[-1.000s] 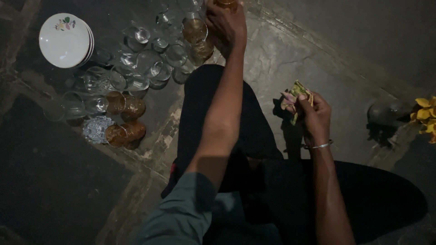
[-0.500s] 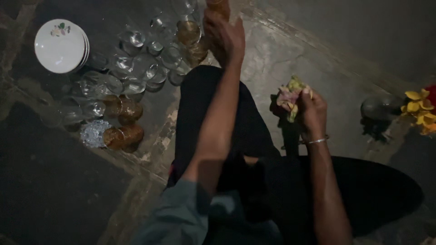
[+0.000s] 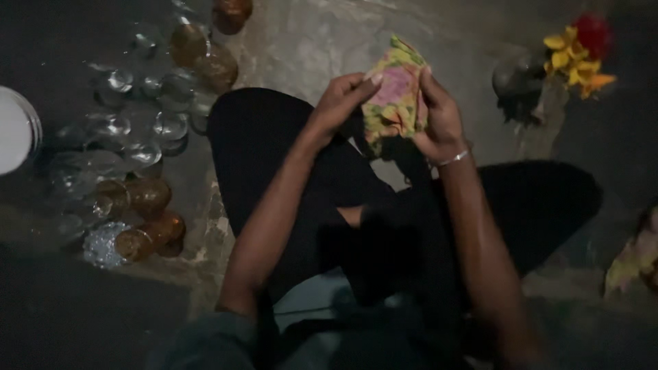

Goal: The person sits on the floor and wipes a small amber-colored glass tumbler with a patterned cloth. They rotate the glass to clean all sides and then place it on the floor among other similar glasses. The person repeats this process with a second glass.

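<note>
Both hands are on the floral cloth [image 3: 396,96] now, held up above the knees at about 1 o'clock. The left hand [image 3: 339,103] pinches its left edge, fingers [image 3: 363,81] pressed together on the fabric; the right hand [image 3: 439,116] grips the right edge, fingers closed around it. Over at 9 to 11 o'clock, clear glasses [image 3: 130,130] and amber glasses [image 3: 147,229] crowd the floor [image 3: 308,41]. Flowers [image 3: 579,51] sit at 2 o'clock.

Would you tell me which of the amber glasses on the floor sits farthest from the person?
The amber glass at the very top edge of the view, partly cropped, beyond the amber pair; the other amber glasses lie lower left.
</note>
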